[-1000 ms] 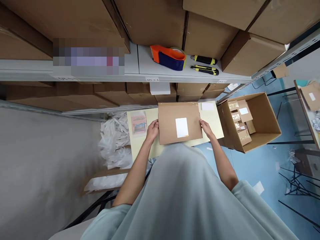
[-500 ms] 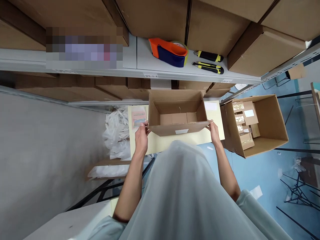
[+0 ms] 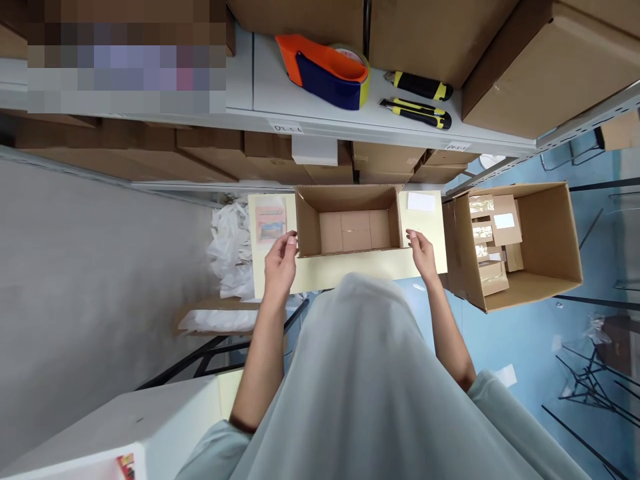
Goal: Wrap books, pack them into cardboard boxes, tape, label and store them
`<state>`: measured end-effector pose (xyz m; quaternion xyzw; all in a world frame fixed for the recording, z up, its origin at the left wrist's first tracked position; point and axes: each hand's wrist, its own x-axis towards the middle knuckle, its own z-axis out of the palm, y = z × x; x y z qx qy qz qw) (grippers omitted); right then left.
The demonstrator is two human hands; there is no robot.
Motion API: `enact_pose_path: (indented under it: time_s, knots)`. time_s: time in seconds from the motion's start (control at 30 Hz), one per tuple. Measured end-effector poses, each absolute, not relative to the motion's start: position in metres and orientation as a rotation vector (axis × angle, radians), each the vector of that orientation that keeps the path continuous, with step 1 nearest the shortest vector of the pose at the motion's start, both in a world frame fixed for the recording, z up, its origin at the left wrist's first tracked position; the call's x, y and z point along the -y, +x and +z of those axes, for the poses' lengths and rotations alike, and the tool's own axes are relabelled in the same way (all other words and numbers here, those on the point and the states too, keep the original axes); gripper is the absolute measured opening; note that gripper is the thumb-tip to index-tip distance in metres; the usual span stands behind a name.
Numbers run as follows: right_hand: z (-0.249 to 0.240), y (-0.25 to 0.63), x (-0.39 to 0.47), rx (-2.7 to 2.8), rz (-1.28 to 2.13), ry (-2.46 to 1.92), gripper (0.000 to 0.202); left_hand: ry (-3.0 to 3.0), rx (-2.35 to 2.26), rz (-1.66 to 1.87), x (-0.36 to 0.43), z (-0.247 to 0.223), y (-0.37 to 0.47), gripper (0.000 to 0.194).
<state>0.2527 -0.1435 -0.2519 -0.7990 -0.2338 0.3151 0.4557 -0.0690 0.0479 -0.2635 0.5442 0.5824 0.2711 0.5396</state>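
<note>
An open-topped cardboard box (image 3: 356, 230) stands upright on the pale yellow tabletop (image 3: 345, 272) in front of me, and its inside is bare down to the bottom flaps. My left hand (image 3: 280, 263) is at the box's left side, its fingertips beside or just touching the front corner. On the opposite side, my right hand (image 3: 423, 255) hovers a little away from the box wall with fingers loosely apart. Neither hand grips anything. A white paper slip (image 3: 421, 201) lies right of the box, and a printed sheet (image 3: 271, 221) lies on its left.
A larger open carton (image 3: 550, 233) with several small taped boxes stands at the right. On the shelf above lie an orange-and-blue tape dispenser (image 3: 325, 73) and two utility knives (image 3: 420, 85). White plastic wrapping (image 3: 233, 250) is heaped left of the table.
The box, earlier tilted toward the far side and held by both hands, now sits flat on the table. My hands have loosened from its sides, the right one moving slightly away.
</note>
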Motion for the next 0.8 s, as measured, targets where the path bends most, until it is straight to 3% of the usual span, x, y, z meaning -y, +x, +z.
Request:
enact_pose_path:
  time_s: [0.13, 0.23, 0.4, 0.8]
  knots:
    - [-0.215, 0.242, 0.126, 0.806, 0.615, -1.933, 0.057, 1.596, -1.301, 0.826, -0.042, -0.219, -0.042, 0.047]
    - [-0.203, 0.225, 0.106, 1.076, 0.702, -1.908, 0.052, 1.802, -1.14, 0.672, -0.036, -0.208, -0.014, 0.045]
    - [-0.212, 0.213, 0.092, 1.312, 0.816, -2.133, 0.059, 2.078, -1.191, 0.416, -0.034, -0.231, -0.006, 0.045]
    - [-0.248, 0.272, 0.134, 1.05, 0.703, -2.063, 0.065, 1.895, -1.224, 0.606, -0.05, -0.261, -0.051, 0.05]
